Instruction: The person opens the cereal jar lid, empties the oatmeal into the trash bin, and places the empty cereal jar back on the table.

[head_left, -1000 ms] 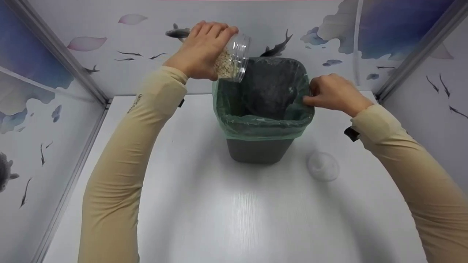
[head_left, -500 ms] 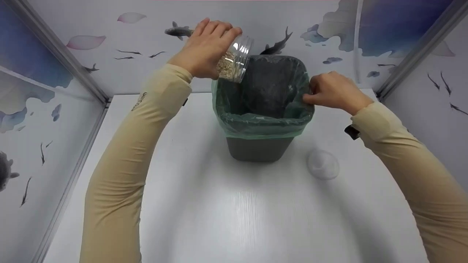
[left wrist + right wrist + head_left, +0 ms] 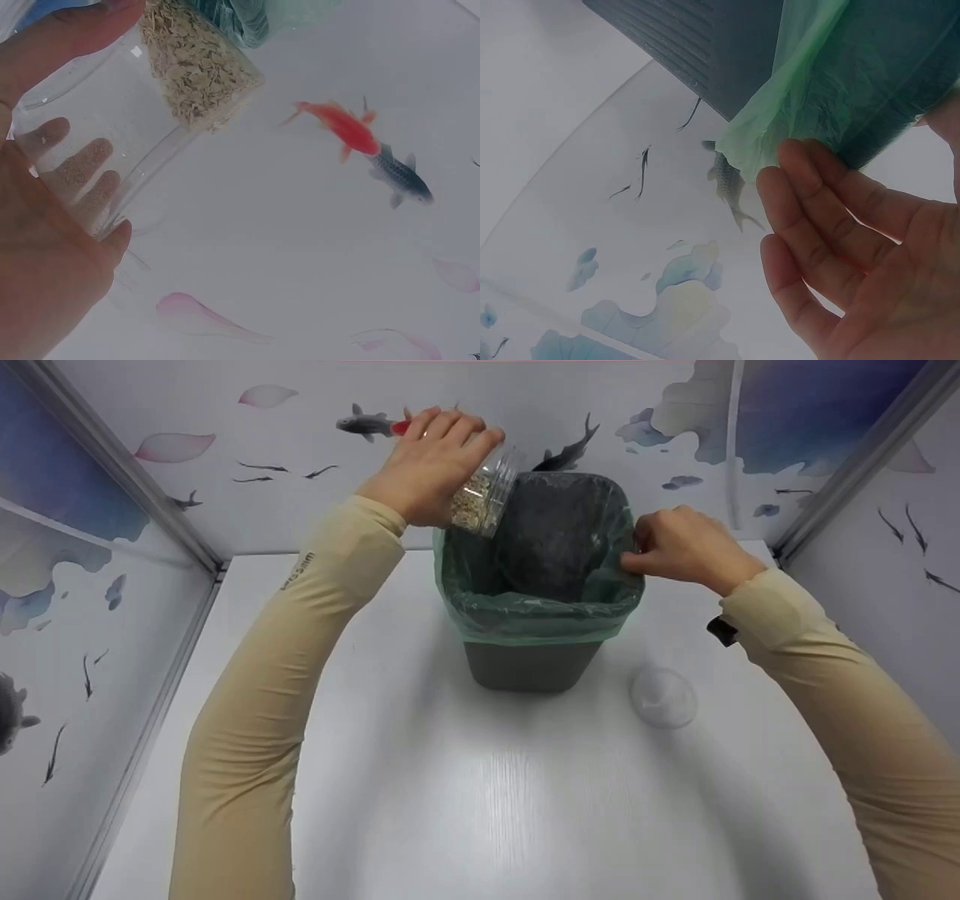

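In the head view my left hand grips a clear plastic jar, tipped on its side with its mouth at the left rim of a grey trash bin. Pale oat-like flakes are heaped along the jar's low side, and my fingers show through its wall in the left wrist view. A green bag lines the bin and folds over its rim. At the opposite rim, my right hand pinches the bin's edge and the bag, thumb on one side and fingers on the other.
A clear round lid lies on the white table, right of the bin. Behind the bin stands a white wall printed with fish and petals, and side panels close in left and right.
My left hand has shifted a little right and down with the jar, its mouth now angled lower over the bin. My right hand keeps its place on the rim.
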### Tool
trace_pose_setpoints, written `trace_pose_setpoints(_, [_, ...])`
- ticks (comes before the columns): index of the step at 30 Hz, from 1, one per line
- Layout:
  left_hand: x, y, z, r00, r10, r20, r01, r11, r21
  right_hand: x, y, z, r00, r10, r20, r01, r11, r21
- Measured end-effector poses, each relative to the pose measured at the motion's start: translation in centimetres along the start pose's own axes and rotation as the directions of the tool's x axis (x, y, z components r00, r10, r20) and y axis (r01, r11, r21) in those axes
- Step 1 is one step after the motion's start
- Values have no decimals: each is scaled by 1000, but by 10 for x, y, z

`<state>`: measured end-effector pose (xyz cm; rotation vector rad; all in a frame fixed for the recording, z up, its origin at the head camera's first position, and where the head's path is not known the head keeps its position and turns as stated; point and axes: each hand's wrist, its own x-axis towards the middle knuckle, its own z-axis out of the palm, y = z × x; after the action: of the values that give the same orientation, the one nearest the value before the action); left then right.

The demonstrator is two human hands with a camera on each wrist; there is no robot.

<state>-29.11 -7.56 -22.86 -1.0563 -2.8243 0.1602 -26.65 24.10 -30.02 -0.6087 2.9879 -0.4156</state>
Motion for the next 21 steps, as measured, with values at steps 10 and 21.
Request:
trace_pose_setpoints(10, [3, 4, -1, 1000, 11, 1, -11, 999, 39, 0, 1, -1, 1000, 11, 7, -11, 1000, 5])
trace_pose_setpoints(21, [2, 4, 3, 1000, 27, -5, -27, 999, 26, 0, 0, 1, 1000, 1, 4, -1, 1000, 19])
